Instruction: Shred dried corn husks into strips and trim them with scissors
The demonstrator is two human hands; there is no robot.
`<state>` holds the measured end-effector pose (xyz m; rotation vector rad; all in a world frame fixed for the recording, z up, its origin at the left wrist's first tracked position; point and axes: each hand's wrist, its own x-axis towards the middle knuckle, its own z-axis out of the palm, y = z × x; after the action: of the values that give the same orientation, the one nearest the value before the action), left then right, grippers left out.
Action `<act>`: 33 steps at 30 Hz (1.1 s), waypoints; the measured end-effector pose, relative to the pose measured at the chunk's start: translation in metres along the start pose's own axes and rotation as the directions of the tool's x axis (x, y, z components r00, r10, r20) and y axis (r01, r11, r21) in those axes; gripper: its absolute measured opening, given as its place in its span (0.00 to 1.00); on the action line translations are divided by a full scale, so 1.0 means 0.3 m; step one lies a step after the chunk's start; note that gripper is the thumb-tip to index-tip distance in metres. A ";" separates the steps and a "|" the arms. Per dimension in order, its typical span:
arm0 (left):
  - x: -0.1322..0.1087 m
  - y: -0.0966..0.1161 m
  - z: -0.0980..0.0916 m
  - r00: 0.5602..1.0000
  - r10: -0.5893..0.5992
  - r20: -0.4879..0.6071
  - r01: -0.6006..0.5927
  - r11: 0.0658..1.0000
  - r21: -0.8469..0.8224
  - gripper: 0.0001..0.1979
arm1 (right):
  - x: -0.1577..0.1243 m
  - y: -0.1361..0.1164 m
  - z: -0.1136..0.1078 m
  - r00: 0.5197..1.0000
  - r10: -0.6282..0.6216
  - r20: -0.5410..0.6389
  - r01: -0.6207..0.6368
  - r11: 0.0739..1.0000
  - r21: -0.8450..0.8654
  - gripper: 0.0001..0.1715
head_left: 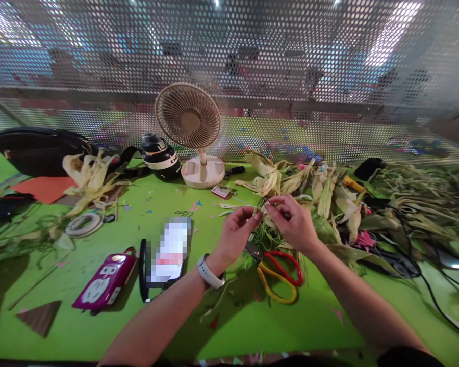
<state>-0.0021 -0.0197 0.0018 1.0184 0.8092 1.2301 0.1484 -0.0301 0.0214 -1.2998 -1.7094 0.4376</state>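
My left hand (pixel 235 230), with a white watch on its wrist, and my right hand (pixel 295 224) meet fingertip to fingertip above the table. Both are closed in a pinch. Something small and pale shows between the fingertips, too small to name. Just below lies a tangle of green strands (pixel 270 237). Scissors (pixel 277 275) with one red and one yellow handle rest under my hands, blades partly covered by the strands. Dried corn husks (pixel 270 176) lie just beyond my fingers.
A beige fan (pixel 189 120) and a black bottle (pixel 160 158) stand at the back, before a perforated metal screen (pixel 290 61). A phone (pixel 170 250), purple case (pixel 107 280) and tape roll (pixel 84 224) lie left. Right are more husks (pixel 398 219) and black cables (pixel 430 290).
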 end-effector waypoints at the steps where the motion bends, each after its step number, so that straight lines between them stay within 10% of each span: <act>1: 0.006 0.005 -0.005 1.000 -0.012 -0.013 0.012 1.000 0.003 0.15 | 0.011 0.005 -0.015 0.998 0.037 0.054 -0.039 0.998 0.040 0.14; 7: 0.027 0.022 -0.029 0.997 0.011 -0.077 -0.007 0.999 0.050 0.15 | 0.054 0.024 -0.087 0.945 0.125 0.301 -0.160 0.983 0.094 0.15; 18: 0.026 0.027 -0.022 1.000 -0.005 -0.028 0.004 0.999 -0.038 0.16 | 0.023 -0.029 -0.049 0.950 -0.250 0.188 0.188 0.937 0.295 0.04; 26: 0.021 0.022 -0.023 0.999 -0.025 0.037 0.026 0.999 -0.043 0.14 | 0.016 -0.002 -0.023 0.972 -0.034 0.231 -0.067 0.908 0.414 0.07; 33: 0.016 0.033 -0.026 0.992 -0.088 0.091 0.092 0.995 -0.037 0.14 | 0.026 0.013 -0.019 0.988 -0.061 0.139 0.022 0.964 0.265 0.10</act>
<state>-0.0121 -0.0133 0.0084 0.9861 0.7490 1.1125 0.1550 -0.0228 0.0249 -1.0583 -1.7277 0.7250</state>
